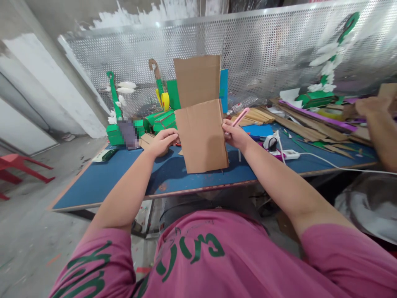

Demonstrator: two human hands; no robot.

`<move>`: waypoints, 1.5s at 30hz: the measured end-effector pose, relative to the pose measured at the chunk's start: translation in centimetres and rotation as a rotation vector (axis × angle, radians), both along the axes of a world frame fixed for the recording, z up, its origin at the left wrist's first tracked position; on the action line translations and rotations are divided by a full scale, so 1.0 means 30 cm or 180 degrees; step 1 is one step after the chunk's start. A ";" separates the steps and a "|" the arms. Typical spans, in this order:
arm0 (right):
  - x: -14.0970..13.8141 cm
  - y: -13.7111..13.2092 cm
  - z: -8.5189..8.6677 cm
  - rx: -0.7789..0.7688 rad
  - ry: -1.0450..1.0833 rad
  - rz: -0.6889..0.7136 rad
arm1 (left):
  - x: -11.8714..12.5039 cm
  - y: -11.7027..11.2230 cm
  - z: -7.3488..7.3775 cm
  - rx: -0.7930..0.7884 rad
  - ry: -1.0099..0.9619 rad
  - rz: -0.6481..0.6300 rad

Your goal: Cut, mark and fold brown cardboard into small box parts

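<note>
A brown cardboard sheet (201,132) stands upright on the blue table (124,174), folded across its middle. My left hand (163,140) grips its left edge, fingers curled round it. My right hand (234,134) is closed at the sheet's right edge and holds a pink utility knife (241,117) that points up and to the right. Whether the right hand also touches the cardboard's edge I cannot tell.
Green and white craft pieces (155,120) stand behind the cardboard by a perforated metal screen (248,54). Cardboard strips (297,124), a white power strip (287,154) with its cable and a glue gun lie to the right. Another person's arm (376,128) reaches in at far right. A red chair (18,167) stands left.
</note>
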State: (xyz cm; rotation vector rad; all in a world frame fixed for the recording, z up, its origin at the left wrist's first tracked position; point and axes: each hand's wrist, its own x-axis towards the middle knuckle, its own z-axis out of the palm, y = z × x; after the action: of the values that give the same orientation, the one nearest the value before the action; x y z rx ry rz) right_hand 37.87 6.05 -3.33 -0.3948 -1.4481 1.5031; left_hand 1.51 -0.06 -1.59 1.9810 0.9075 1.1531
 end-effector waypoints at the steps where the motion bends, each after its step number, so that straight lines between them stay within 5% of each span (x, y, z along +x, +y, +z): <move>1: 0.000 -0.001 0.001 0.0002 -0.0004 -0.0004 | -0.002 0.001 -0.001 0.0015 0.0019 0.0013; 45: -0.001 0.002 0.003 0.0004 -0.0009 0.0008 | -0.005 -0.009 -0.001 0.0169 0.0480 0.0067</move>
State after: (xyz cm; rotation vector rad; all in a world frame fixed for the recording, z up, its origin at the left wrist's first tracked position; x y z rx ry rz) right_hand 37.84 6.10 -3.25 -0.3945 -1.4522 1.5042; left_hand 1.34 -0.32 -1.63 2.1293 0.9851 1.0603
